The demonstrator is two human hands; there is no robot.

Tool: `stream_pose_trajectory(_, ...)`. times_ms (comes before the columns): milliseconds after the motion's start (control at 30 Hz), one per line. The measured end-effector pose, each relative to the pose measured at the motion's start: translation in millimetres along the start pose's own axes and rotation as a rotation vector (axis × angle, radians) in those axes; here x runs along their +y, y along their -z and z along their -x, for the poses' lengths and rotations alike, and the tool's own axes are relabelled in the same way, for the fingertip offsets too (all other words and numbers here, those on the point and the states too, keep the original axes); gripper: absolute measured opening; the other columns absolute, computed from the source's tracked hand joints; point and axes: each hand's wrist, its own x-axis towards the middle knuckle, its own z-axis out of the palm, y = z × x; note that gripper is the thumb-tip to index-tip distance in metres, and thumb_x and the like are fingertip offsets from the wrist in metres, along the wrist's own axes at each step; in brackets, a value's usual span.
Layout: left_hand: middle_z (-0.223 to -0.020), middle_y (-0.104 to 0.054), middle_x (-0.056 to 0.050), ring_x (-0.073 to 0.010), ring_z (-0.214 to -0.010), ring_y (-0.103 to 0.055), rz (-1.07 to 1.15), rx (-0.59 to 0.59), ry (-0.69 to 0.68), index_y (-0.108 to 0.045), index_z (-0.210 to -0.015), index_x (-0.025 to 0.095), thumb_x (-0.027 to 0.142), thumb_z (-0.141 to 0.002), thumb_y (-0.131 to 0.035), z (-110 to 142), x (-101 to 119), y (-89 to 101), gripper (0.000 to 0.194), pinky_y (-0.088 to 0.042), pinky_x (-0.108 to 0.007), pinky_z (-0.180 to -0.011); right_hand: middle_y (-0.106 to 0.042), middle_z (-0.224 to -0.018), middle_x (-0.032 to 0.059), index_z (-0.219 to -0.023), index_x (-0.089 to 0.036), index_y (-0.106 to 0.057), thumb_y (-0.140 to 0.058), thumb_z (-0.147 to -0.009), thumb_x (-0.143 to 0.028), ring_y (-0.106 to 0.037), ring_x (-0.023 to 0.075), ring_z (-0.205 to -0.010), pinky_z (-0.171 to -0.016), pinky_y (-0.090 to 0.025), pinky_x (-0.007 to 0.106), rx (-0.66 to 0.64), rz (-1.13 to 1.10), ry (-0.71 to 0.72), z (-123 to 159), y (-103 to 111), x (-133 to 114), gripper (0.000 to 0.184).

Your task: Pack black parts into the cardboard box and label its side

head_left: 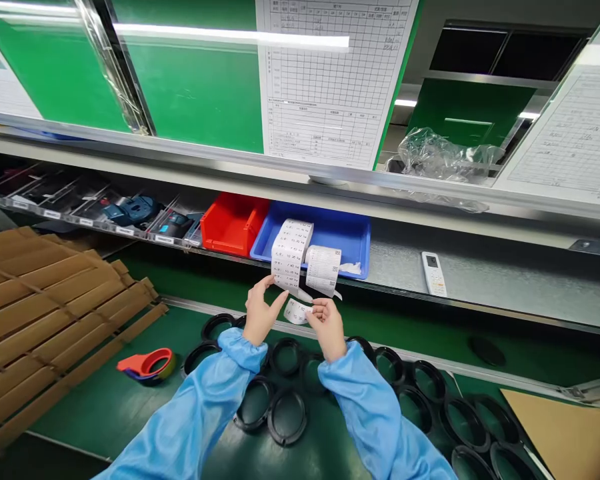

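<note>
Both my hands are raised over the green bench, in light blue sleeves. My left hand (260, 312) pinches the lower edge of a white strip of printed labels (287, 257) that curls upward. My right hand (327, 325) pinches the other part of the same strip (323, 269) and a small label (297, 311) between the two hands. Several black plastic rings (285, 415) lie on the bench below my wrists, spreading to the right.
A red and purple tape dispenser (147, 365) lies left of the rings. Cardboard dividers (50, 313) are stacked at far left. On the shelf behind stand a red bin (233, 223), a blue bin (343, 233) and a white remote (434, 273). Paper forms (330, 80) hang above.
</note>
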Motion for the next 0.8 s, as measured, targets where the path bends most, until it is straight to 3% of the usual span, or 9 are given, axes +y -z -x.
stream_pose_trajectory(167,-0.118,-0.066,-0.009,-0.0303,-0.111,-0.057,-0.027,0.029,0.061,-0.06,-0.121,0.023,0.041,-0.086,-0.066,-8.8,-21.5,-6.0,0.04,-0.041,-0.051,-0.101,-0.065,-0.087,0.0048,-0.1,-0.019,-0.063,-0.073,-0.071,-0.051,-0.061,0.0166,-0.079,-0.074,-0.05,0.03,-0.166,-0.137,-0.077,0.3,16.7,-13.4,0.044)
stream_pose_trajectory(300,-0.117,-0.066,-0.009,-0.031,-0.111,-0.058,-0.05,-0.006,0.043,-0.061,-0.12,0.023,0.037,-0.083,-0.069,-7.4,-15.6,-15.2,0.041,-0.04,-0.051,-0.101,-0.063,-0.076,0.0029,-0.087,-0.018,-0.065,-0.076,-0.069,-0.052,-0.056,0.0142,-0.066,-0.062,-0.045,0.027,-0.245,-0.086,-0.112,6.3,0.8,-10.8,0.041)
stream_pose_trajectory(400,-0.121,-0.066,-0.008,-0.0316,-0.115,-0.056,-0.042,-0.034,-0.001,-0.061,-0.121,0.025,0.037,-0.083,-0.069,-2.5,-0.8,-20.9,0.04,-0.036,-0.052,-0.104,-0.059,-0.07,-0.0002,-0.083,-0.02,-0.062,-0.08,-0.062,-0.046,-0.052,0.0146,-0.063,-0.06,-0.04,0.027,-0.164,0.049,-0.057,7.0,-16.7,-2.9,0.038)
stream_pose_trajectory(500,-0.123,-0.065,-0.008,-0.0338,-0.119,-0.054,-0.03,-0.032,-0.02,-0.061,-0.122,0.026,0.04,-0.085,-0.068,-0.6,8.1,-22.7,0.039,-0.031,-0.055,-0.107,-0.063,-0.083,0.0008,-0.086,-0.022,-0.063,-0.083,-0.058,-0.038,-0.054,0.0179,-0.076,-0.068,-0.039,0.028,-0.046,0.206,0.033,4.2,-19.5,-0.4,0.038)
stream_pose_trajectory(600,-0.124,-0.065,-0.008,-0.034,-0.12,-0.054,-0.002,-0.038,-0.004,-0.061,-0.122,0.026,0.042,-0.084,-0.07,-3.4,4.9,-24.2,0.042,-0.032,-0.056,-0.108,-0.063,-0.097,0.003,-0.09,-0.023,-0.065,-0.085,-0.055,-0.041,-0.053,0.0193,-0.083,-0.069,-0.037,0.028,0.038,0.264,0.071,-4.5,-7.4,-3.7,0.045)
stream_pose_trajectory(800,-0.12,-0.067,-0.009,-0.0278,-0.111,-0.061,0.054,-0.05,0.04,-0.06,-0.12,0.023,0.039,-0.086,-0.066,-13.8,-17.4,-30.3,0.038,-0.045,-0.046,-0.101,-0.053,-0.076,-0.0006,-0.093,-0.019,-0.057,-0.072,-0.066,-0.055,-0.038,0.0096,-0.055,-0.054,-0.033,0.025,-0.023,0.015,-0.05,-23.1,21.9,-19.0,0.047)
